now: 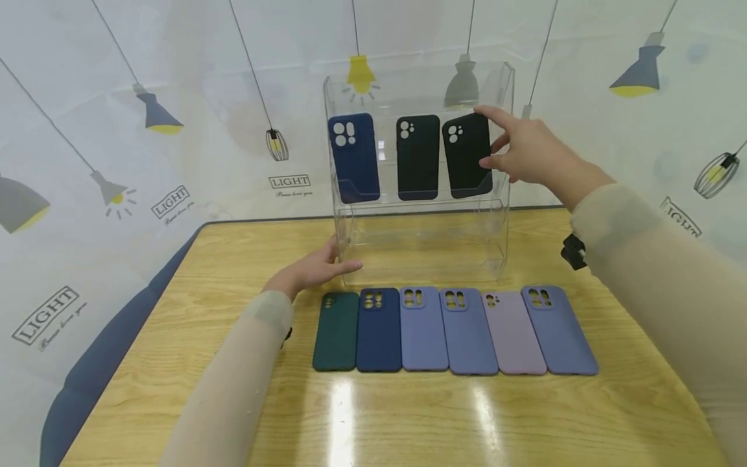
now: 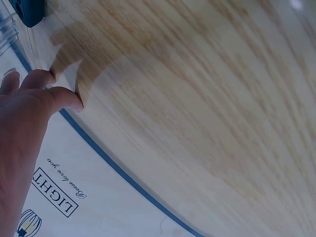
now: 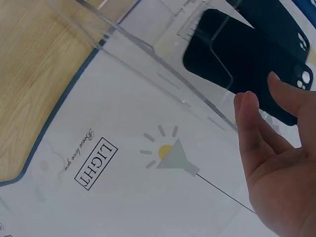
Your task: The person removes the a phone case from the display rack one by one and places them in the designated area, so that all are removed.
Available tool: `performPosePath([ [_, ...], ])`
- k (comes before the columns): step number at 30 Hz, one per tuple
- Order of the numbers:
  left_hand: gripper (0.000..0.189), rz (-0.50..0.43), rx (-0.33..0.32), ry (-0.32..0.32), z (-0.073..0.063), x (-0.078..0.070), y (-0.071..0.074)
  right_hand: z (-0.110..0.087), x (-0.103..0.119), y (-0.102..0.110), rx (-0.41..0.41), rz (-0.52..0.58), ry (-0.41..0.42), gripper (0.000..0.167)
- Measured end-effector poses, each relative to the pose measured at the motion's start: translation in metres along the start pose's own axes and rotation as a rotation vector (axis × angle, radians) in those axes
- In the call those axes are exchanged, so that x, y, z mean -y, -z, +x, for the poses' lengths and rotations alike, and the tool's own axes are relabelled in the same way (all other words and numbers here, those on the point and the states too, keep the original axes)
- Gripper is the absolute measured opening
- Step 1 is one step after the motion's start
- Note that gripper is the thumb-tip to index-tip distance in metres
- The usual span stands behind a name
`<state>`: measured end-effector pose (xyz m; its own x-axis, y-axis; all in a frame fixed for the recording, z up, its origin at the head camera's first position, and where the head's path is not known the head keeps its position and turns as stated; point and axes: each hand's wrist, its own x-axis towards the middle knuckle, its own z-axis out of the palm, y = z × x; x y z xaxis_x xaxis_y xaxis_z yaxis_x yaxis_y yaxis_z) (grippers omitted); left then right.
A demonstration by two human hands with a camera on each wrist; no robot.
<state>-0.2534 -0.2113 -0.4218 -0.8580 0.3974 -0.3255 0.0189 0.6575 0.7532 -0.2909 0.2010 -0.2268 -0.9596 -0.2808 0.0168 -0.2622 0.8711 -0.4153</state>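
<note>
A clear acrylic display rack stands at the back of the table. Its upper tier bears a navy phone case, a black phone case and, at the right, a second black phone case that leans to one side. My right hand pinches this tilted case by its right edge, one finger at the top corner and the thumb on its face; the right wrist view shows the case beside the thumb. Low on the rack's left side, my left hand grips the edge, thumb in front, other fingers partly hidden.
Before the rack lies a row of phone cases: green, navy, periwinkle, another periwinkle, pale purple and a third periwinkle. A lamp-patterned wall covering rises right behind the wooden table.
</note>
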Motion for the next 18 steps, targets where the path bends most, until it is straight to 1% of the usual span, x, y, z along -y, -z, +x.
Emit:
performPosePath([
  [1, 0.115, -0.003, 0.001, -0.004, 0.000, 0.000, 0.000, 0.001, 0.001, -0.002, 0.015, 0.011, -0.002, 0.097],
  [3, 0.115, -0.003, 0.002, -0.010, -0.001, -0.001, 0.000, 0.003, 0.001, -0.006, 0.019, 0.024, 0.007, 0.100],
  [8, 0.117, -0.002, -0.004, -0.014, 0.000, 0.000, -0.001, 0.004, 0.002, -0.011, -0.010, 0.042, 0.017, 0.096],
  [11, 0.119, 0.007, -0.006, -0.018, 0.002, 0.001, -0.001, 0.004, -0.002, -0.013, -0.036, 0.059, 0.030, 0.092],
  [18, 0.118, 0.010, -0.008, -0.019, 0.002, 0.003, -0.001, 0.004, -0.011, -0.020, -0.112, 0.095, 0.097, 0.087],
])
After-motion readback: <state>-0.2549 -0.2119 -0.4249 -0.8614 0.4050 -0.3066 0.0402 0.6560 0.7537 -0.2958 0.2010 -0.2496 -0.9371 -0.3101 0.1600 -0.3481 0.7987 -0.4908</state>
